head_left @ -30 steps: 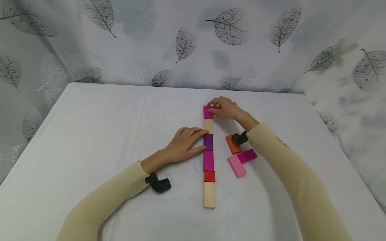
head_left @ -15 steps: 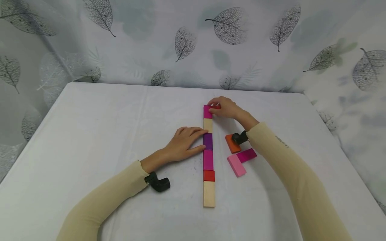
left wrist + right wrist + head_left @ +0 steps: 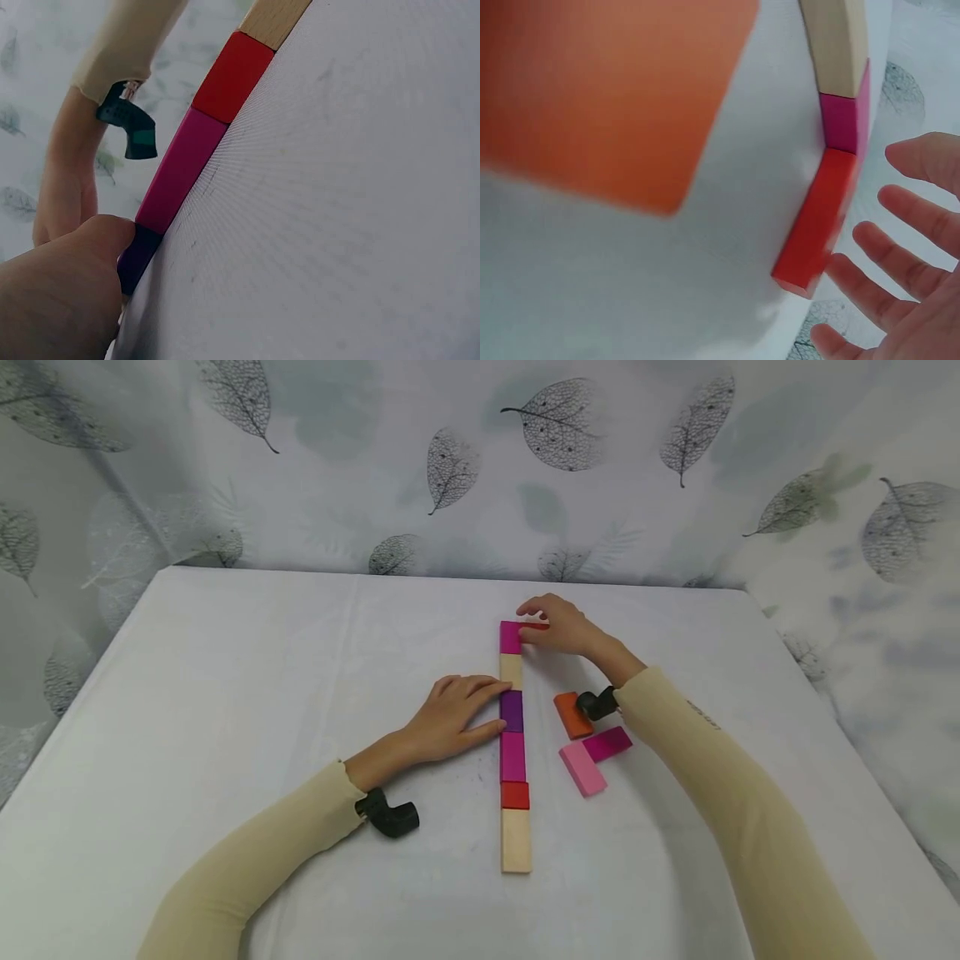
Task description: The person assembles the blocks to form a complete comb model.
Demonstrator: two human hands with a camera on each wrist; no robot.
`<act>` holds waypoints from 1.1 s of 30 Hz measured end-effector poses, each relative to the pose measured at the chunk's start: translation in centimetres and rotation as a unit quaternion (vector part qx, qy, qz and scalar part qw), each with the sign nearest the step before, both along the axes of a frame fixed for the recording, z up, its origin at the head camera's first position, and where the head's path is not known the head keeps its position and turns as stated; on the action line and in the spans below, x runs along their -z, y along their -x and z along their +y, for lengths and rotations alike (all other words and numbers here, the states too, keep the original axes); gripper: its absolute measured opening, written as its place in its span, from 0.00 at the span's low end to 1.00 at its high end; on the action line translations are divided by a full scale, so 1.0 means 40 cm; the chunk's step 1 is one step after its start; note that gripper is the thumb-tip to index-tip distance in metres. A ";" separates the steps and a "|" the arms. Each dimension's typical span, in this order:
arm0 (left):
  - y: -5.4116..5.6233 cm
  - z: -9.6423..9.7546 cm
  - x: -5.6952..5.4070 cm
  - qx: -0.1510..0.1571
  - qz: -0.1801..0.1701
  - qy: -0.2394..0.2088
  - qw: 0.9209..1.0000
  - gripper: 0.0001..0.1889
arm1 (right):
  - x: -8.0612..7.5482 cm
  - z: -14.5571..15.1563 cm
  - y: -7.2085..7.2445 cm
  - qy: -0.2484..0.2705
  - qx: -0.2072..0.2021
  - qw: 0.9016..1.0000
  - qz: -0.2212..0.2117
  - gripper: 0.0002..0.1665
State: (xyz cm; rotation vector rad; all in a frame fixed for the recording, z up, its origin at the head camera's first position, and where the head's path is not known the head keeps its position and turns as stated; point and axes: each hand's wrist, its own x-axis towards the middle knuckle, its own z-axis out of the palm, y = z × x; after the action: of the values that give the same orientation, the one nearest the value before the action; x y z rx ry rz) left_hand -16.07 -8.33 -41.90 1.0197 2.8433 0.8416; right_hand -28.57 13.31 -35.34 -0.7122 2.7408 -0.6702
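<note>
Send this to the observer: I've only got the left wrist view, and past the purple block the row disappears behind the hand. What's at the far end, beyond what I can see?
Observer: In the right wrist view, a red block meets the end magenta block there, turned off at an angle from the line.

Operator: Got it. Are any blocks lying loose, away from the row?

Observer: Yes, three show in the head view, to the right of the row: an orange block, a light pink block and a loose magenta block.
</note>
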 end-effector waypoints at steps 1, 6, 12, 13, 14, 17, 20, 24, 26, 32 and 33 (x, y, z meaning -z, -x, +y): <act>0.000 0.001 -0.001 0.000 0.001 0.002 1.000 0.31 | -0.003 0.004 -0.002 0.003 -0.002 1.000 0.003 0.24; 0.002 0.001 0.002 -0.006 0.002 0.007 1.000 0.31 | -0.016 0.016 -0.014 0.005 -0.007 1.000 0.008 0.24; 0.001 0.000 0.000 -0.003 0.007 -0.001 1.000 0.31 | -0.022 0.032 -0.040 0.019 -0.014 1.000 0.008 0.23; 0.001 0.001 -0.001 -0.001 0.007 -0.001 1.000 0.30 | -0.021 0.036 -0.045 0.021 -0.016 1.000 0.007 0.23; 0.000 0.001 -0.002 0.000 0.006 -0.002 1.000 0.30 | -0.020 0.041 -0.051 0.023 -0.019 1.000 0.007 0.23; -0.003 0.005 -0.003 0.004 0.006 -0.005 1.000 0.30 | -0.018 0.055 -0.066 0.038 -0.028 0.999 0.010 0.22; -0.004 0.006 -0.002 0.004 0.006 -0.006 1.000 0.30 | -0.016 0.064 -0.081 0.055 -0.033 0.998 0.008 0.21; -0.005 0.006 -0.001 0.003 0.004 -0.005 1.000 0.30 | -0.010 0.076 -0.094 0.071 -0.047 0.996 0.001 0.19; -0.005 0.006 -0.001 0.003 0.003 -0.004 1.000 0.31 | -0.007 0.083 -0.096 0.075 -0.061 0.995 -0.003 0.18; -0.004 0.007 -0.003 0.002 0.001 -0.004 1.000 0.31 | 0.005 0.104 -0.103 0.083 -0.083 0.993 -0.008 0.16; -0.004 0.007 -0.003 0.001 -0.001 -0.003 1.000 0.31 | 0.006 0.107 -0.106 0.086 -0.084 0.993 -0.011 0.16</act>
State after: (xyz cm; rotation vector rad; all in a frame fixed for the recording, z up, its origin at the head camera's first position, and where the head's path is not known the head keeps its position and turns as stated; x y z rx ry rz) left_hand -15.90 -8.03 -41.77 1.0226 2.8392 0.8495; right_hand -24.33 17.60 -35.60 -0.9546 2.5881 -0.8762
